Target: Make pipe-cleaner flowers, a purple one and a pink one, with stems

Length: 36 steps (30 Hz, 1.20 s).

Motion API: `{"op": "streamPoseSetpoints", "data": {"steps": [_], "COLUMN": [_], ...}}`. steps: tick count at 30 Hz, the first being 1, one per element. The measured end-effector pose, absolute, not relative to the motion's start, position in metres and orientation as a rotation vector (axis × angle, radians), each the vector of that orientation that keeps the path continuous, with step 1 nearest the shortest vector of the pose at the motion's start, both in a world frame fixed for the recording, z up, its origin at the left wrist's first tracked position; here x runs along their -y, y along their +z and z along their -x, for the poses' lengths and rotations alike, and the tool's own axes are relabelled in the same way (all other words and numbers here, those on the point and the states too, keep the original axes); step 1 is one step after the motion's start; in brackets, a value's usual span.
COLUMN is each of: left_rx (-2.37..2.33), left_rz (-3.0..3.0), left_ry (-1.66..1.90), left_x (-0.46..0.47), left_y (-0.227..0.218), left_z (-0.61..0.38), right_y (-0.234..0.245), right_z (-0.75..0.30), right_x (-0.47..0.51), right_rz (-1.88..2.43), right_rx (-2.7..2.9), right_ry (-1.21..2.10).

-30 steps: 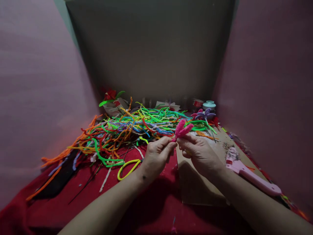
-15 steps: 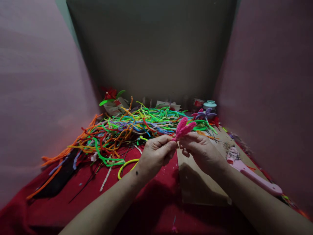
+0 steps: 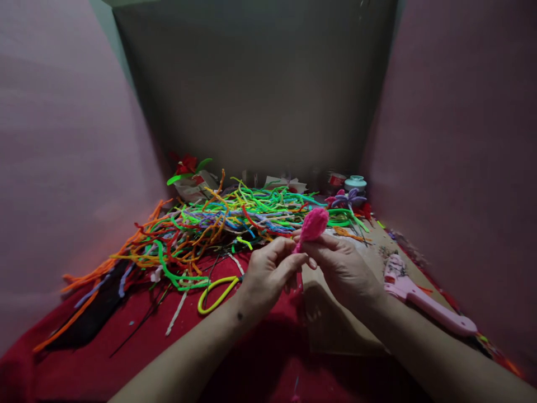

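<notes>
A pink pipe-cleaner petal piece stands upright between my two hands, above the edge of a brown board. My left hand pinches its narrow lower end between thumb and fingers. From the other side my right hand grips it too, fingers curled behind the petals. The tips of the right fingers are partly hidden by the piece and by the left thumb. Beyond the hands spreads a big tangled heap of coloured pipe cleaners.
Yellow-handled scissors or pliers lie by my left wrist on the red cloth. On the brown board at right rests a pink tool, perhaps a glue gun. A purple flower and a light-blue-lidded jar stand behind.
The pink petals, spread apart in a V before, now look pressed together into one rounded shape. Both hands sit slightly lower in the picture, and the view has shifted a little.
</notes>
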<state>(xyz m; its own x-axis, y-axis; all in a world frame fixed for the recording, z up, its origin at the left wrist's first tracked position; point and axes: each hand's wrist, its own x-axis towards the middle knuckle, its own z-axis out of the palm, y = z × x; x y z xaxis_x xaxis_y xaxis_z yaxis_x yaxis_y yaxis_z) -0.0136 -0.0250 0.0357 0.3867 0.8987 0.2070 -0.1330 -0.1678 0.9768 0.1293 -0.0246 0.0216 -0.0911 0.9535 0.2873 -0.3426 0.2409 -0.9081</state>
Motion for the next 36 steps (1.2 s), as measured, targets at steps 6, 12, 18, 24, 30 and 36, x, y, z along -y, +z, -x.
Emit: {"op": "streamPoseSetpoints", "data": {"steps": [6,12,18,24,30,36], "left_rx": [-0.655,-0.343,-0.707,-0.778,-0.470,-0.846], "left_rz": [-1.307,-0.985,-1.409,-1.451,-1.013,-1.680], "left_ry": [0.926,0.665,0.999,1.038,0.654,1.078], "left_x": [0.021,0.010,0.020,0.023,0.013,0.021], "left_y": [0.032,0.028,0.033,0.033,0.032,0.031], "left_z": [0.019,0.022,0.017,0.018,0.024,0.021], "right_y": [0.024,0.022,0.020,0.023,0.022,0.017], "right_z": [-0.129,-0.131,-0.129,-0.128,-0.128,-0.128], "right_x": [0.029,0.027,0.026,0.027,0.026,0.026], "right_rz": [0.699,0.639,0.677,0.699,0.632,0.691], "right_rx": [1.248,1.222,1.160,1.173,1.139,1.083], "right_ry": [1.224,1.345,1.266,1.269,1.436,1.307]}}
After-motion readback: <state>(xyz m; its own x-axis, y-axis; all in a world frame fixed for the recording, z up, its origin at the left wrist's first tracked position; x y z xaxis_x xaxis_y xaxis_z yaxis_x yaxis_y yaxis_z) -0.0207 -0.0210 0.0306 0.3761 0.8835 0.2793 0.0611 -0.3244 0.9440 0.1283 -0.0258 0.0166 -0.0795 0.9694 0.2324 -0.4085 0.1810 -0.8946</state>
